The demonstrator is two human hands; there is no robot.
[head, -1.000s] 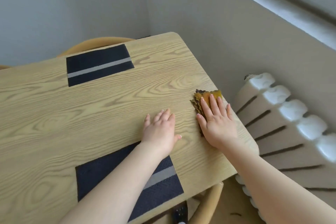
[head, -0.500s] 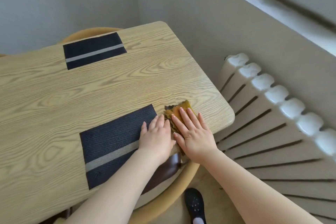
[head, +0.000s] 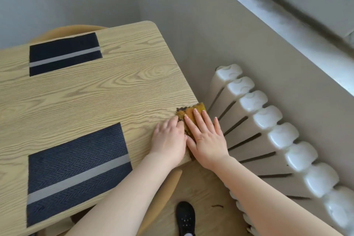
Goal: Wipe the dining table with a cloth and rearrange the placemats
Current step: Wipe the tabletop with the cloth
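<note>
- While the right hand [head: 206, 136] presses flat on the yellow cloth [head: 191, 113] at the worktop [head: 115, 90] right edge, unwiped surface lies leftward.
- Left hand [head: 169, 138] rests flat, fingers straight, just beside it, nearer the near placemat [head: 76, 166].

Right hand [head: 206, 136] flat on a mustard-yellow cloth [head: 191, 113] at the right edge of the wooden counter [head: 107, 92], fingers straight. Left hand [head: 169, 138] flat on the wood just beside it, touching the cloth's edge. Two dark placemats with grey stripes: one near [head: 76, 168], one far [head: 64, 53]. White radiator [head: 268, 124] along the wall. Black shoe [head: 185, 216] on the floor below.
</note>
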